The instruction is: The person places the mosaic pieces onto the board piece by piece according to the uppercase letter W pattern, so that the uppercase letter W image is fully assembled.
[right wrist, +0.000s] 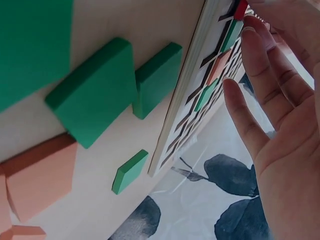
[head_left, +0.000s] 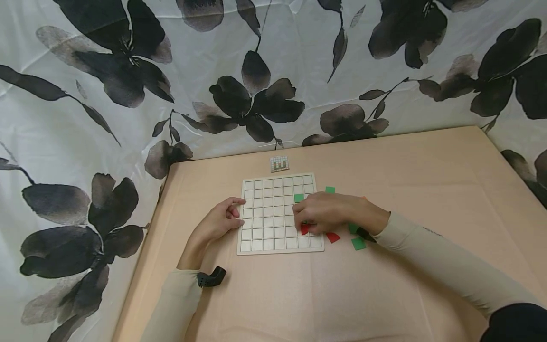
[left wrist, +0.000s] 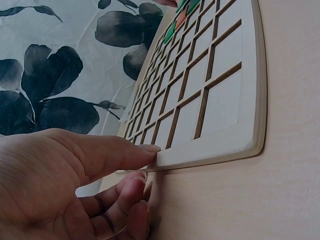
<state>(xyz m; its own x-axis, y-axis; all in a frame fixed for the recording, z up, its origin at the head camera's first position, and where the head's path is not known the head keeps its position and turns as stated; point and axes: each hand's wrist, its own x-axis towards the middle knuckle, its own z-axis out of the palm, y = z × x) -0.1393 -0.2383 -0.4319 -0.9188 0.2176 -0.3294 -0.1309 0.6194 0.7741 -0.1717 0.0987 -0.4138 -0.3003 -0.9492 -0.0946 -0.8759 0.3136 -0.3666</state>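
Observation:
A pale board (head_left: 273, 249) with a grid of square cells lies flat on the table. Thumb and index fingertips of my left hand (head_left: 218, 221) touch its left edge, while the other fingers curl loosely below, as the left wrist view shows. My right hand (head_left: 326, 211) is over the board's right part, fingertips pinching a red piece (head_left: 305, 229) at the cells. That red piece (right wrist: 241, 9) is partly hidden by the fingers. Farther up the board sits a green square tile (head_left: 298, 197). An orange tile (right wrist: 218, 69) between green ones shows on the board in the right wrist view.
Right of the board lie loose pieces: a red one (head_left: 333, 237), green tiles (head_left: 358, 243) and, partly behind the right wrist, an orange one (head_left: 364, 197). A small pattern card (head_left: 279, 164) is beyond the board. Floral cloth (head_left: 192, 61) hangs behind the table (head_left: 273, 299).

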